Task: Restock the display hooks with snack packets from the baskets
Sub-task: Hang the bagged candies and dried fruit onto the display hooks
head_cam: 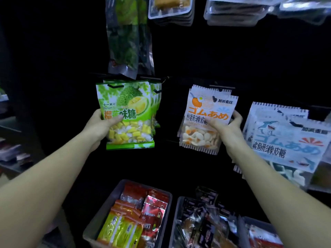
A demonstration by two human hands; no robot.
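Observation:
My left hand [100, 123] grips a green durian candy packet [132, 106] by its left edge, thumb across the front; its top slot sits at a black display hook [115, 85] with several like packets behind. My right hand [227, 125] pinches a white and orange egg-gummy packet [206, 111] by its right side, in front of others hanging on a hook [221, 87]. Below stand a grey basket [100, 219] with red, orange and yellow packets and a second basket [176, 224] with dark packets.
Blue shark-gummy packets [286, 140] hang to the right. Tall green packets [125, 36] and clear trays [172, 9] hang above. The display wall is black and dim. A shelf with goods [12, 151] lies at the left edge. A third basket [258, 228] sits bottom right.

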